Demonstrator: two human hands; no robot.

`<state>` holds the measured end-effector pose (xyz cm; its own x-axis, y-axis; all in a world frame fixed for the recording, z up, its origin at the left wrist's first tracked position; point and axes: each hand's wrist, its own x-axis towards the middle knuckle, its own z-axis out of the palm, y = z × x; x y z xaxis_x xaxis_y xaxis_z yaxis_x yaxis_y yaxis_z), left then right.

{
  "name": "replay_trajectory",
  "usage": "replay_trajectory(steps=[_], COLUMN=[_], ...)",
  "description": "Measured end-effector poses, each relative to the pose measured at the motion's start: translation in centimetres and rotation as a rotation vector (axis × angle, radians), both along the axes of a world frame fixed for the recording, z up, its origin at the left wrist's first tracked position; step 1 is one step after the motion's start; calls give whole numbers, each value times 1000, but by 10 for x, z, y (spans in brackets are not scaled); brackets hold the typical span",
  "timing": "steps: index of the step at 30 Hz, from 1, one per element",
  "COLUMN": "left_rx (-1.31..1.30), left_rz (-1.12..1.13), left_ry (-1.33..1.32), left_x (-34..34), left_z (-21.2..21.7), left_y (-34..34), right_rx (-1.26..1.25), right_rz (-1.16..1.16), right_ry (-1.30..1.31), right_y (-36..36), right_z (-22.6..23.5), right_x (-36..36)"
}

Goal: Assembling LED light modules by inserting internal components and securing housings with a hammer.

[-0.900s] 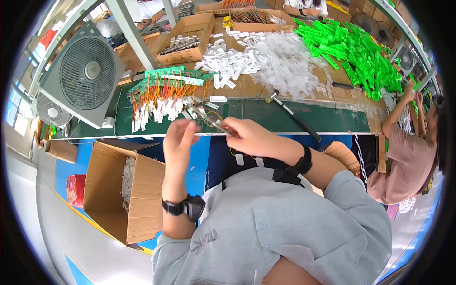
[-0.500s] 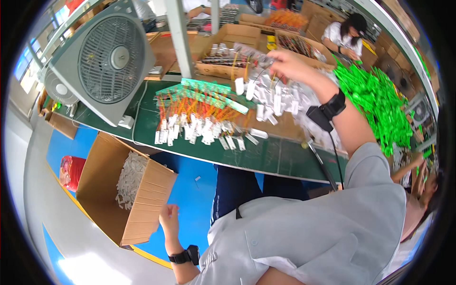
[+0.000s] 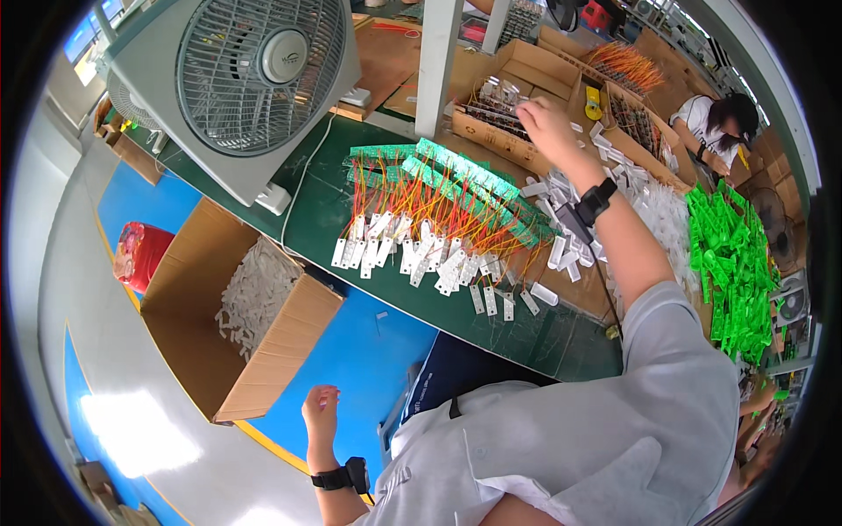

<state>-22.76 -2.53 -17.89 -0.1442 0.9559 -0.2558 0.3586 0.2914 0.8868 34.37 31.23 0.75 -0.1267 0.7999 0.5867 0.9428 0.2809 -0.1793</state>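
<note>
My right hand (image 3: 547, 130) reaches over the near rim of a cardboard box (image 3: 504, 143) holding dark strips and small white pieces. Its fingers are slightly bent and apart, and I see nothing held in them. Low beside the large carton (image 3: 285, 355), my left hand (image 3: 321, 410) hangs empty with its fingers loosely bent. On the green table lies a row of green circuit boards (image 3: 469, 172). Red and yellow wires (image 3: 438, 206) run from them to white rectangular pieces (image 3: 421, 254) along the near edge. Loose white plastic pieces (image 3: 570, 254) lie under my right forearm.
A big grey box fan (image 3: 263, 66) stands at the table's left end. A metal post (image 3: 436, 70) rises behind the boards. White pieces (image 3: 254, 294) fill part of the carton. Bright green parts (image 3: 732, 272) are heaped at right. A co-worker (image 3: 715, 131) sits at far right.
The hanging wired white pieces and strip that my right hand held are no longer in it; the hand is now at the cardboard box. The view has shifted, and my left hand stays low.
</note>
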Motion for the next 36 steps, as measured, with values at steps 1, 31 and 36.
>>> replay_trajectory(steps=[1,31,36], left_rx=[-16,213,305], left_rz=[-16,-467,-580], left_ry=[12,-1,-6], left_x=[1,108,148], left_z=[0,48,77], left_y=[3,66,60], right_rx=[-90,-185,-368], right_rz=[53,-118,149], right_ry=[73,-131,-66], right_y=[-16,-391,-343], right_z=[7,123,21], right_x=[-29,43,22])
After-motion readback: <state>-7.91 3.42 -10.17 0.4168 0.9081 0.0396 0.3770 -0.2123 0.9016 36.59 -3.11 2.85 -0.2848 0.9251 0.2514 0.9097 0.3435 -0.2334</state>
